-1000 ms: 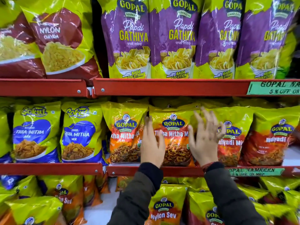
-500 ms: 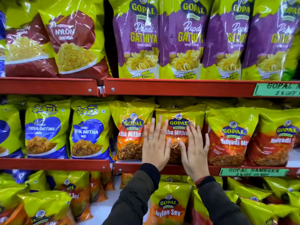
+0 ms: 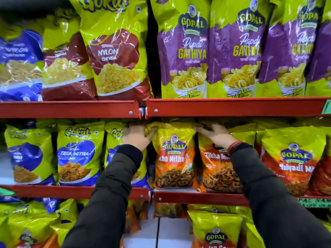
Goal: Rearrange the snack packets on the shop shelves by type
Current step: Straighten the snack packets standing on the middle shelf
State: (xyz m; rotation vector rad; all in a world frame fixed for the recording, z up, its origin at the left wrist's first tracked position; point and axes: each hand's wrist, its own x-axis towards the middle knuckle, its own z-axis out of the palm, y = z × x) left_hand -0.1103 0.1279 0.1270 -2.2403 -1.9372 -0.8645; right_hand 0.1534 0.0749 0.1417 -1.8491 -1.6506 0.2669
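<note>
On the middle red shelf (image 3: 197, 198) stands an orange and yellow Gopal Tikha Mitha packet (image 3: 174, 158). My left hand (image 3: 137, 136) grips its top left corner and my right hand (image 3: 215, 134) grips its top right corner, just under the shelf above. A second Tikha Mitha packet (image 3: 217, 172) stands right of it, partly behind my right forearm. Blue and yellow Gokul Tikha Mitha packets (image 3: 78, 154) fill the same shelf to the left; one is partly hidden by my left arm. Red Gopal Naliyadi Mix packets (image 3: 293, 161) stand at the right.
The upper shelf (image 3: 232, 106) holds purple Papdi Gathiya packets (image 3: 186, 51) on the right and red Nylon Chevda packets (image 3: 114, 59) on the left. Below, the lowest shelf has Nylon Sev packets (image 3: 215, 231) and mixed yellow packets (image 3: 32, 224). A green price label (image 3: 313, 202) hangs on the middle shelf edge.
Both hands rose from lying flat on the front of the Tikha Mitha packets to gripping the top corners of the left one. The view moved closer and shifted left.
</note>
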